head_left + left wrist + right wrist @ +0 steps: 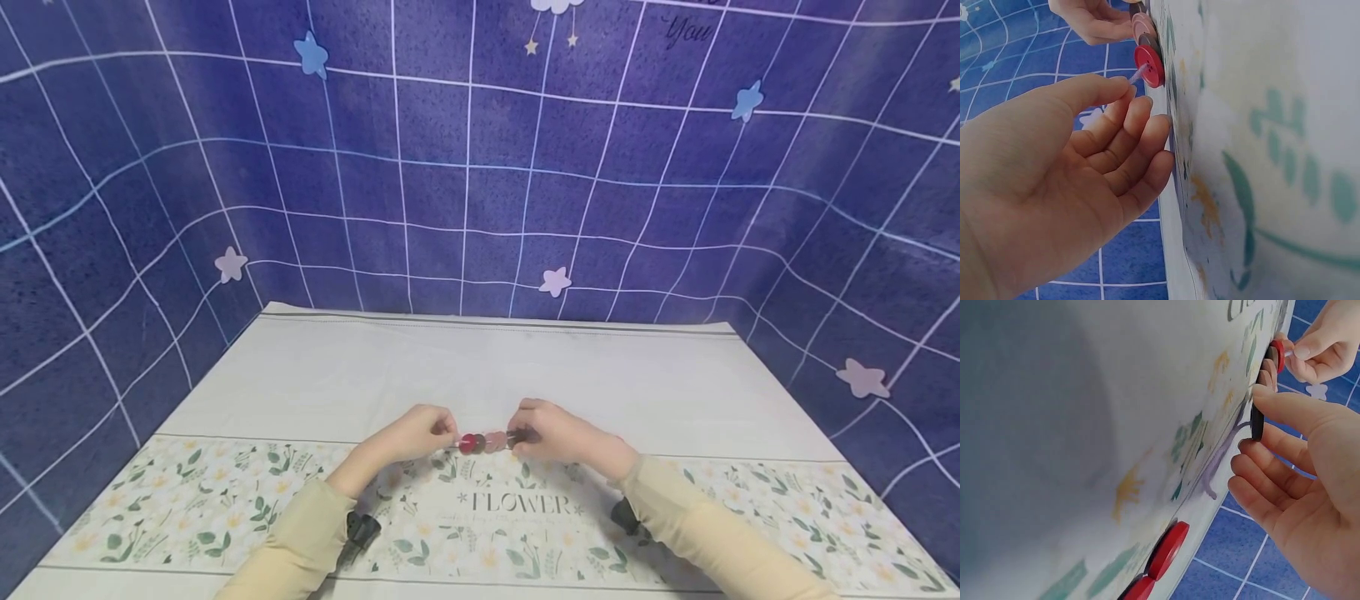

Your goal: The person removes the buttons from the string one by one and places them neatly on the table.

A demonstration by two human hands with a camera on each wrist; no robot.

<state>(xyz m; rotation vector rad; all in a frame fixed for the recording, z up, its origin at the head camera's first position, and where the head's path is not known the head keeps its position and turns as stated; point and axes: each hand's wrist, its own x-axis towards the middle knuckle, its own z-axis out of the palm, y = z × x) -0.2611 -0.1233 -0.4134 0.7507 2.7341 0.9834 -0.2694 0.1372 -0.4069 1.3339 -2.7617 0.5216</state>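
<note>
Several round buttons are threaded in a row on a pale lilac cord: a red button [1149, 66] at the left end, then a dark button [480, 443] and pink buttons [494, 442]. My left hand [420, 432] pinches the cord [1138, 75] between thumb and forefinger, just beside the red button. At the row's other end my right hand [553, 430] pinches a black button [1257, 422] between thumb and forefinger. The cord's loose tail [1216, 464] comes out of this button and hangs down to the cloth. The other fingers of both hands are loosely bent.
Two more red buttons [1169, 550] lie on the cloth near my right hand. A white table cloth [480, 358] with a printed floral band [217, 500] covers the table. Blue gridded curtain [495, 200] surrounds its back and sides. Black devices [363, 532] sit under the wrists.
</note>
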